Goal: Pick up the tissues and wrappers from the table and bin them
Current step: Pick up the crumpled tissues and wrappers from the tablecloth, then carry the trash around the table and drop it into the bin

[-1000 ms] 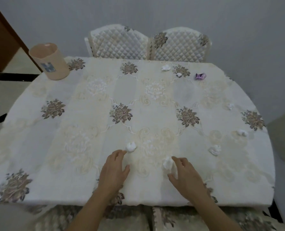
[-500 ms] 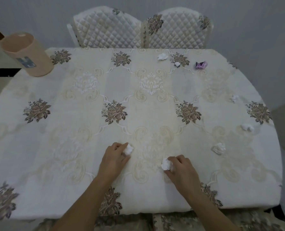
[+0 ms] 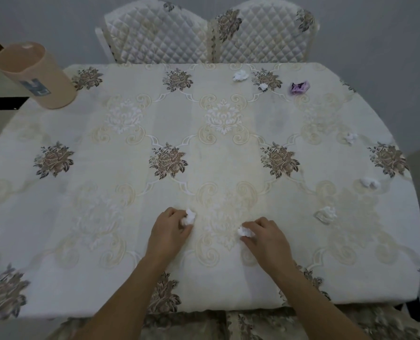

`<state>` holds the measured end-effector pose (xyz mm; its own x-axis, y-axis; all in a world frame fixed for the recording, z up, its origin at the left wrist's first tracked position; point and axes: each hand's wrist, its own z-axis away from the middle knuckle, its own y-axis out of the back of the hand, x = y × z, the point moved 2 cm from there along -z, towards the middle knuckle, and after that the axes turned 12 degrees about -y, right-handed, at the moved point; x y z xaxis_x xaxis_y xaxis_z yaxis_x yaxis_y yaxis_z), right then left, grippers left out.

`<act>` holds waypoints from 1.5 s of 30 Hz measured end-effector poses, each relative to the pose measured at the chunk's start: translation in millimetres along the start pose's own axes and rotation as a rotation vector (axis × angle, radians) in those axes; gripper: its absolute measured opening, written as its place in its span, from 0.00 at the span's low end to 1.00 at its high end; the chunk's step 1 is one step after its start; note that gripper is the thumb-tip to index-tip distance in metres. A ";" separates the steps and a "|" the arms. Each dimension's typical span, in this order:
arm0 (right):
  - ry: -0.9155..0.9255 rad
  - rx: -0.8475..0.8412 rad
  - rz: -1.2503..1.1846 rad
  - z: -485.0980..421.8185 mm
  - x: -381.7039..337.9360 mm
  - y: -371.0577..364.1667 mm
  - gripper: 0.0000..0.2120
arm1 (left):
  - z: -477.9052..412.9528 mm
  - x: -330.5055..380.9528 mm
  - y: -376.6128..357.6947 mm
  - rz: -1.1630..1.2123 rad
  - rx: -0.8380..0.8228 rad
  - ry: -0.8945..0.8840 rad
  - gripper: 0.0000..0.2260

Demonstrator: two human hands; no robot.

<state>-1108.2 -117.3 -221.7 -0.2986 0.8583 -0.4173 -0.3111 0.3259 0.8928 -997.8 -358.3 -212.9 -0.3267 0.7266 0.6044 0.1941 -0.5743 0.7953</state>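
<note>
Progress barely started: left hand (image 3: 167, 231) pinches one tissue (image 3: 189, 217), right hand (image 3: 265, 238) another, bin (image 3: 36, 77) at the far corner, six scraps (image 3: 369, 182) left on the table (image 3: 106, 217)

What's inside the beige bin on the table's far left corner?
Of the bin, only the upper inner wall shows, plain beige. Its near wall hides the bottom, so any contents cannot be seen.

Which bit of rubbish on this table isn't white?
The crumpled purple wrapper at the far right, near the right-hand chair. Every other scrap, like the small tissue to its left, is white.
</note>
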 end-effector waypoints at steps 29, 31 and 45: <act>-0.077 0.111 -0.695 62.6 -38.8 147.5 0.04 | 96.9 165.1 55.8 0.500 0.349 0.051 0.09; -0.052 0.115 -0.697 65.2 -41.3 151.1 0.04 | 104.0 166.8 59.2 0.498 0.378 0.068 0.09; 0.208 -0.227 -0.746 119.1 -134.1 96.9 0.01 | 237.8 130.9 102.0 0.402 0.692 0.292 0.06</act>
<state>-990.9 -153.6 -59.0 -0.0948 0.3481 -0.9327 -0.6639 0.6760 0.3197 -800.8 -232.0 -41.5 -0.3190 0.3354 0.8864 0.8369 -0.3391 0.4295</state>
